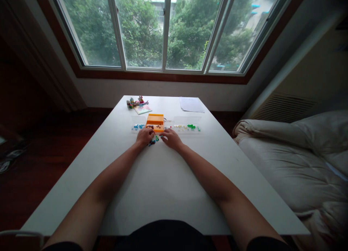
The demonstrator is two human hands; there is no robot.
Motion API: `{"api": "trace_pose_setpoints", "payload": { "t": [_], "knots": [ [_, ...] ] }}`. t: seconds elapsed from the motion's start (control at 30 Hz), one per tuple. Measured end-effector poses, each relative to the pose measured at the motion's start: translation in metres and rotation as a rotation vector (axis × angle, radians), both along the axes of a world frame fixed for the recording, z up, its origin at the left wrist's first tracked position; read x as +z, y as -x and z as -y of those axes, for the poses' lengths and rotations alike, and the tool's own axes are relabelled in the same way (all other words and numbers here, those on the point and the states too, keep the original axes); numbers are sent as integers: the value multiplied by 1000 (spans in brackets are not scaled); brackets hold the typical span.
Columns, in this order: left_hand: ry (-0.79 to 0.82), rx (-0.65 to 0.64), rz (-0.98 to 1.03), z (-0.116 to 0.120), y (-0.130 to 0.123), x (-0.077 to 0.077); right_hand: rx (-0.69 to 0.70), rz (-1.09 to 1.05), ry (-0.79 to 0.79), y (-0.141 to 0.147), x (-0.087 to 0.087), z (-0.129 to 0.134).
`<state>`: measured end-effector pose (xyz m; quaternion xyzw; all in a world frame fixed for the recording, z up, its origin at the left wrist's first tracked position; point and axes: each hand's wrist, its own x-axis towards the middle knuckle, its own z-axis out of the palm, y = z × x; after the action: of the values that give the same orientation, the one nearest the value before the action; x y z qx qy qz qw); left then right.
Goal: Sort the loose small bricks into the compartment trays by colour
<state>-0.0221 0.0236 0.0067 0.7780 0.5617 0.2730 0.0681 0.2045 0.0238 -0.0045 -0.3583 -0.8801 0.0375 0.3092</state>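
Observation:
On the white table, a small pile of mixed coloured pieces (153, 140) lies between my two hands, blue, green and dark ones among them. My left hand (145, 136) is at the pile's left edge, fingers curled together; whatever they hold, if anything, is too small to make out. From the other side my right hand (172, 138) reaches in with its fingers stretched and slightly apart, the tips near a tiny green-blue piece. Just beyond both hands is an orange box (155, 119) with its lid raised and small brown pieces inside. My left hand partly covers its front edge.
A clear case with blue pieces (138, 127) sits left of the orange box. To its right, another clear case holds pale pieces and green pieces (191, 127). Farther back are small figures (131, 103), a colourful card (143, 109) and white paper sheets (191, 104).

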Motion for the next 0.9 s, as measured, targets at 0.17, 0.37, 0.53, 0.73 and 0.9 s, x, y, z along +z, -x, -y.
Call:
{"api": "trace_pose_setpoints", "payload": {
  "t": [0.17, 0.37, 0.53, 0.73, 0.9],
  "knots": [
    [-72, -164, 13, 3, -5, -1, -127, -135, 44, -12, -4, -10],
    [-92, -282, -17, 7, -10, -2, -154, -171, 81, -18, -7, -15],
    [-104, -288, -43, 6, -9, -3, -131, -175, 83, -16, -7, -14],
    [-121, -288, -46, 6, -9, -6, -137, -172, 99, -17, -7, -14],
    [-100, -271, -13, 6, -9, -7, -139, -173, 98, -16, -8, -14]
  ]
}}
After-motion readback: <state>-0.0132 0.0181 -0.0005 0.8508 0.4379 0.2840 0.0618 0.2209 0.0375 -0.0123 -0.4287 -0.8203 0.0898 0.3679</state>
